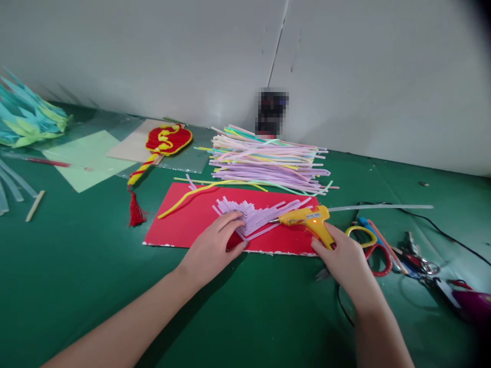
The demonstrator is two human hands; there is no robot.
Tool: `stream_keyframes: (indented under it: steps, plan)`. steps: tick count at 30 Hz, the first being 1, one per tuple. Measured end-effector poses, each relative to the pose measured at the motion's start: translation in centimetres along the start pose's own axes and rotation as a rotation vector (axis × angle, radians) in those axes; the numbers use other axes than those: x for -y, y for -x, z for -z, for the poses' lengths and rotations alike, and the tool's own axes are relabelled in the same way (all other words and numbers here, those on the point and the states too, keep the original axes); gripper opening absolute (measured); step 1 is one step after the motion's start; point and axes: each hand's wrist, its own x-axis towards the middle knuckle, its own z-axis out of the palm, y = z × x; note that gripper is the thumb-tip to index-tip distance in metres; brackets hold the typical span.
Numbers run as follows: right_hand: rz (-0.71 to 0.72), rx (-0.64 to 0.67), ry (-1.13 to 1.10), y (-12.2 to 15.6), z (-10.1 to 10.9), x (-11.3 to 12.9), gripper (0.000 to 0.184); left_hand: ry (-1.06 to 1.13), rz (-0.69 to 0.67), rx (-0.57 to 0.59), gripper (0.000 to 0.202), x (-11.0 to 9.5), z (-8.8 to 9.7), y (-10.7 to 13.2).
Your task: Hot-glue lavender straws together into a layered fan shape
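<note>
My right hand (pixel 345 258) is closed round the handle of a yellow glue gun (pixel 307 219), whose nozzle points left at a fan of lilac strips (pixel 261 213). A clear glue stick (pixel 383 207) sticks out behind the gun. My left hand (pixel 215 244) presses its fingers on the near end of the lilac strips, holding them down on a red card (pixel 192 220). A yellow strip (pixel 192 195) curves across the card's far edge.
A pile of pastel strips (pixel 268 161) lies behind the card on the green table (pixel 76 266). A red and yellow fan with a tassel (pixel 161 145) lies at the left. Scissors (pixel 372 243), pens and a cable lie at the right. Teal paper leaves (pixel 23 115) sit far left.
</note>
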Motion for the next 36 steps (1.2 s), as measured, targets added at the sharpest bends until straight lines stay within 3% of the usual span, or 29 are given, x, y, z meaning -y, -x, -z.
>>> stream_keyframes:
  steps: [13,36]
  plan:
    - [-0.106,0.072,0.01,0.01,0.09,0.35,0.054,-0.005,-0.005,-0.004,0.026,0.06,-0.12,0.01]
    - [-0.112,0.038,0.014,0.04,0.37,-0.3,0.049,-0.005,-0.009,-0.011,0.026,0.11,-0.18,0.08]
